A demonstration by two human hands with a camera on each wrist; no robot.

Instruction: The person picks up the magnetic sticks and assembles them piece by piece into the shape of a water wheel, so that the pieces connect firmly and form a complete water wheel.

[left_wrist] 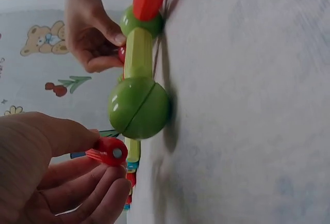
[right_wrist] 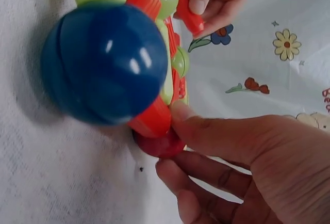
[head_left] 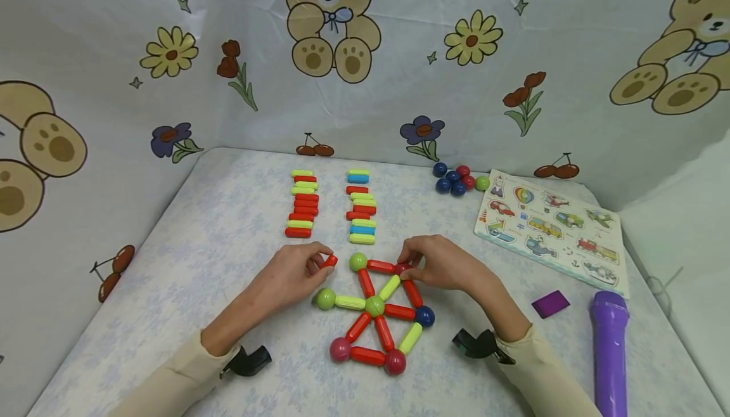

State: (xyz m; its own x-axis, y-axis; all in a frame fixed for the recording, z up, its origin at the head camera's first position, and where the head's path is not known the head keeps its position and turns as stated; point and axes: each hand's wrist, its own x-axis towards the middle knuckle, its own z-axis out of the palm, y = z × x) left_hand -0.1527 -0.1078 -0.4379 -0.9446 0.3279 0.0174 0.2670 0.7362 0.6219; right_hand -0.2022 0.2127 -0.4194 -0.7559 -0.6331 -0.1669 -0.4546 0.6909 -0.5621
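- The pale blue-patterned tabletop (head_left: 134, 315) is showing its left edge as a long diagonal, and a broad stretch of cloth is lying between that edge and the left arm.
- The left hand (head_left: 291, 270) is pinching a short red ridged plastic rod (head_left: 329, 261), holding it near the frame's upper-left green ball and apart from it.
- A column of red and yellow-green plastic rods (head_left: 306, 203) is lying beyond that hand; a second column with blue rods (head_left: 360, 210) is running beside it, a strip of cloth separating the two.
- The wheel-shaped frame of plastic rods and glossy balls (head_left: 374, 306) is lying flat between the hands, its rim standing open at both sides of the leftmost green ball.
- The right hand (head_left: 443, 263) is grasping the glossy dark-red ball (head_left: 402, 269) at the frame's upper-right corner between thumb and fingers.
- A cluster of navy, red and green balls (head_left: 458, 188) is sitting near the far edge, beside a pale picture board with vehicles (head_left: 547, 230).
- A flat purple rectangle (head_left: 550, 304) and a purple cylinder with a wider head (head_left: 610, 353) are resting toward the right edge, well apart from the frame.
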